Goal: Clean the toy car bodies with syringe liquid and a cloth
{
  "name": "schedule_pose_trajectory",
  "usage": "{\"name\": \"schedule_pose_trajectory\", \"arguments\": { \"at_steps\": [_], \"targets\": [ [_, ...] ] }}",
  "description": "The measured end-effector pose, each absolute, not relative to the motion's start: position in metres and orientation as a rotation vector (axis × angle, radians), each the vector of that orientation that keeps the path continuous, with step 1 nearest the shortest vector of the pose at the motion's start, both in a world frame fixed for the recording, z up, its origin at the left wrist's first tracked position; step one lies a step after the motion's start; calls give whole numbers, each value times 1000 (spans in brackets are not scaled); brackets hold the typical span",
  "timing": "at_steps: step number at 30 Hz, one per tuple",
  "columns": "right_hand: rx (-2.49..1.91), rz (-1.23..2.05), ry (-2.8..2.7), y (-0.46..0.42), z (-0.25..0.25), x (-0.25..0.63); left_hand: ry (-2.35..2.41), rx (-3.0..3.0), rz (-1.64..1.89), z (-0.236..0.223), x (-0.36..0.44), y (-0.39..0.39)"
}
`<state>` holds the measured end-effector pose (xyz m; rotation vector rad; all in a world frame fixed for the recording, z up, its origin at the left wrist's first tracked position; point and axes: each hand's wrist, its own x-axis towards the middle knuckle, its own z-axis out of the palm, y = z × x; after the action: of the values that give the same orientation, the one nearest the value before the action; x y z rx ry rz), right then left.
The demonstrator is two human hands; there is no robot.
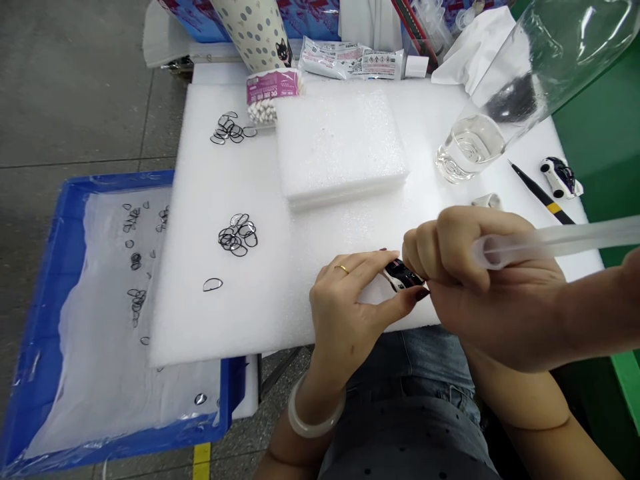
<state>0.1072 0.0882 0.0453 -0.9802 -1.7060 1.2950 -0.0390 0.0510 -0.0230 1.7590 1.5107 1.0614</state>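
Observation:
My left hand, wearing a thin ring and a pale bangle, pinches a small black-and-white toy car between thumb and fingers at the front edge of the white foam board. Against the car's right end my right hand is closed, its fingers curled and their tips close to the car. Across the back of that hand runs a translucent plastic tube, its round end by the curled fingers. What the fingertips hold is hidden. Behind the right hand lies a small whitish piece, partly covered.
A foam block, cotton swabs and a tube of paste lie at the back. Right are a glass, tweezers and another toy car. Black rings lie left, beyond them a blue tray.

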Motion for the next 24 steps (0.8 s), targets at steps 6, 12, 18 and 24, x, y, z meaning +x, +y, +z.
{"name": "schedule_pose_trajectory", "arguments": {
  "at_steps": [6,12,18,24],
  "targets": [
    [-829,1100,-1331,145,61,84,1433,1908,1092,-32,-45,49],
    [-1185,1044,-1715,194,53,84,1388,2093,1023,-42,-56,44],
    [-1373,689,-1706,127,61,165,1419,2209,1007,-45,-50,45],
    [-2028,309,-1865,121,11,208,1400,2162,939,-38,-58,40]
  ]
}}
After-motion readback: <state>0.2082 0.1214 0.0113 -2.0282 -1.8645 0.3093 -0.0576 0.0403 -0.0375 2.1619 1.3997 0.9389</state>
